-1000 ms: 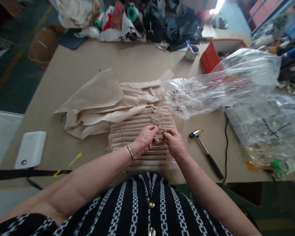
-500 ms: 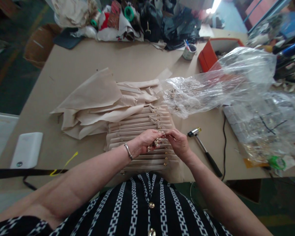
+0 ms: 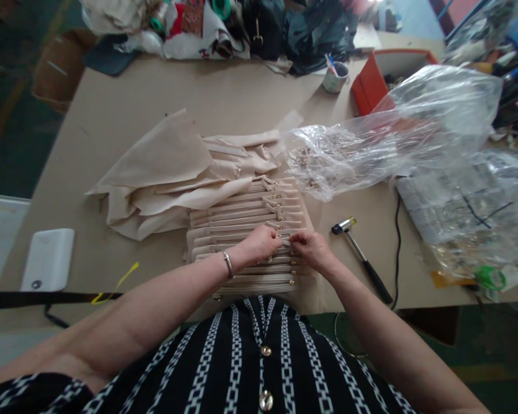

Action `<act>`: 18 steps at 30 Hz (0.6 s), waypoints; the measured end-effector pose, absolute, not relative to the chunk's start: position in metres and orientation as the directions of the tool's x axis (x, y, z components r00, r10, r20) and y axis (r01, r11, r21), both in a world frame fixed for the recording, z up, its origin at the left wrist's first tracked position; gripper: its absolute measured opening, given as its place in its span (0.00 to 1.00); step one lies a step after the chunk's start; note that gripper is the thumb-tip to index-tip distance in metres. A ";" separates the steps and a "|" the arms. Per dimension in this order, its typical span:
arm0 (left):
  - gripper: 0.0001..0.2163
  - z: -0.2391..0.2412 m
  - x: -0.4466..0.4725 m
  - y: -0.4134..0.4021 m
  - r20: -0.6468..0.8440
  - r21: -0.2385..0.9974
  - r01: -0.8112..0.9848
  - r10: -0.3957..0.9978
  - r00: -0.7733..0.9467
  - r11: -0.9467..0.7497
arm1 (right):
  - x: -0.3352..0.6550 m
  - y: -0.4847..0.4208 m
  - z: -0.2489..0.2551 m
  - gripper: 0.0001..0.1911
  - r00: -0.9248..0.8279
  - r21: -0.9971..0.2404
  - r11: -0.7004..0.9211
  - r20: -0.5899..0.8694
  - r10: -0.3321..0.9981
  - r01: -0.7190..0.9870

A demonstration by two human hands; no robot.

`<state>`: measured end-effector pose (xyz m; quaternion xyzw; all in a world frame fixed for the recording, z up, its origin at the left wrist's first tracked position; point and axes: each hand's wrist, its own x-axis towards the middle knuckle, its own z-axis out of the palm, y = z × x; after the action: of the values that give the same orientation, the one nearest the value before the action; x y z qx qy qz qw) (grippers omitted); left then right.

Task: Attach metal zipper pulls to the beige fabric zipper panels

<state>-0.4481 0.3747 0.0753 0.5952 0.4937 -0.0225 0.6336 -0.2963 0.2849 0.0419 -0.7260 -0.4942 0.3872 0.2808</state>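
Observation:
A row of beige zippers (image 3: 231,214) lies across a stack of beige fabric, with small gold metal parts near the right ends. Over the middle of this row, my left hand (image 3: 261,244) is closed on small gold metal pieces, mostly covered by the fingers. My right hand (image 3: 313,248) is just beside it, thumb and fingers pinched on the pale end of one zipper. The fingertips of both hands are close together, and what exactly lies between them is too small to make out.
Crumpled beige fabric (image 3: 155,184) lies behind the zippers. To the right are a hammer (image 3: 365,261), a black cable (image 3: 397,247) and a clear plastic bag (image 3: 349,152) of small parts. An orange box (image 3: 366,86), a pen cup (image 3: 335,79) and a white device (image 3: 48,260) stand farther out.
My hands have lowered from above the zippers onto them. My left fingers have turned down, hiding most of the metal pieces. My right hand now pinches a zipper end. The view has shifted slightly.

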 end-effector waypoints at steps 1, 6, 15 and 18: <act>0.14 0.073 -0.448 0.375 -0.635 0.738 0.621 0.579 0.510 0.262 | -0.296 0.285 0.040 0.09 0.213 -0.783 -0.349 -0.277 0.937 0.515; 0.14 0.069 -0.447 0.373 -0.561 0.765 0.624 0.641 0.524 0.159 | -0.299 0.283 0.036 0.10 0.199 -0.737 -0.316 -0.246 0.949 0.598; 0.16 0.071 -0.455 0.377 -0.478 0.782 0.619 0.709 0.518 0.075 | -0.304 0.285 0.033 0.07 0.219 -0.676 -0.336 -0.256 0.942 0.656; 0.16 0.074 -0.462 0.380 -0.472 0.782 0.620 0.708 0.525 0.062 | -0.303 0.284 0.038 0.07 0.219 -0.694 -0.327 -0.243 0.945 0.641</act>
<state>-0.4618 0.3801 0.0744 0.6835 0.4858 0.0406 0.5433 -0.3035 0.2837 0.0379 -0.7455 -0.5319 0.3282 0.2314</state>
